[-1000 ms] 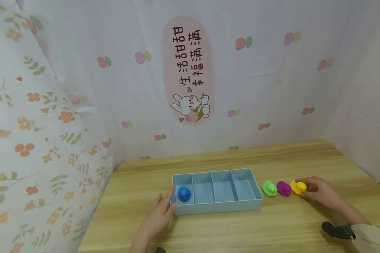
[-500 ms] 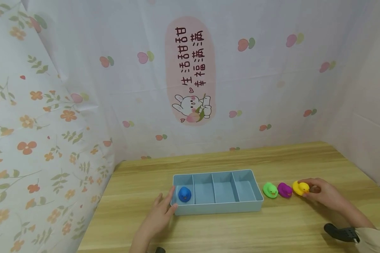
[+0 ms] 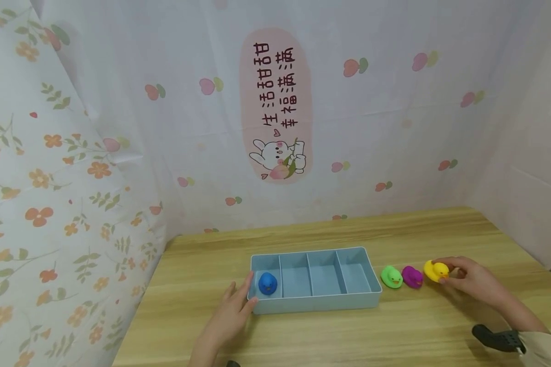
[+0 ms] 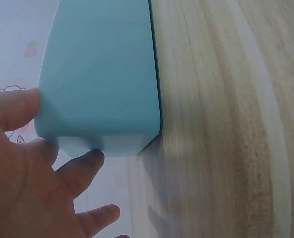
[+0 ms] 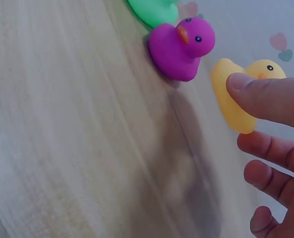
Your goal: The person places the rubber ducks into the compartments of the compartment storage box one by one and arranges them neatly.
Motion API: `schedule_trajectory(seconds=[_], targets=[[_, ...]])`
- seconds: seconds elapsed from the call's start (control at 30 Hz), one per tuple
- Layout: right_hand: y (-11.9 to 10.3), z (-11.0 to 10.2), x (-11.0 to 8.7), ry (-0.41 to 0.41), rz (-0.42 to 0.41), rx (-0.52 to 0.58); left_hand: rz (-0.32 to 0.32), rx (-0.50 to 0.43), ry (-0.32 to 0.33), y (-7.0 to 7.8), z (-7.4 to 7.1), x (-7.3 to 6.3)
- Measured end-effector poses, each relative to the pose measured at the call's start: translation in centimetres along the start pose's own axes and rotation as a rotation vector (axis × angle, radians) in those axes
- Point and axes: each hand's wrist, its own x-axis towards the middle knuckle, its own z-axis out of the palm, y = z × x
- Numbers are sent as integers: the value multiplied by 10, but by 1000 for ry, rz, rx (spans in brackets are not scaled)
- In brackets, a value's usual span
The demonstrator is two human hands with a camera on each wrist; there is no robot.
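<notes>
My right hand (image 3: pixel 475 280) pinches a yellow rubber duck (image 3: pixel 436 271) between thumb and fingers at the right of the table. In the right wrist view the yellow duck (image 5: pixel 227 96) looks slightly raised from the wood. Left of it a purple rubber duck (image 3: pixel 412 277) and a green rubber duck (image 3: pixel 392 277) sit in a row. A light blue box (image 3: pixel 317 303) with several compartments stands mid-table. Its leftmost compartment holds a blue rubber duck (image 3: pixel 268 283). My left hand (image 3: pixel 227 313) touches the box's left end with spread, fairly straight fingers; the left wrist view shows fingertips against the end wall (image 4: pixel 119 145).
The wooden table (image 3: pixel 312 336) runs back to a white printed cloth (image 3: pixel 188 127). A floral curtain (image 3: pixel 64 229) hangs along the left, and a pale wall covering (image 3: pixel 528 168) closes the right side.
My right hand's fingers have settled into a pinch on the yellow duck, which has shifted slightly. The left hand, box and other ducks stay put; the head view shifts a little.
</notes>
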Motion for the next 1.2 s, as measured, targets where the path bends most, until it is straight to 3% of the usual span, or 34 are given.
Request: schedule_trajectory(seconds=[0.6,0.83,1.2], targets=[[-40,-6,9,16,-2,-47,-25,-22,-16,-2,-1,2],[-49,-5,14,39,-54,-25,-24,-23,-17,-1,-1,0],[-63,-2,19,11,-9,-31,-41,-34,-27,2,-3,-1]])
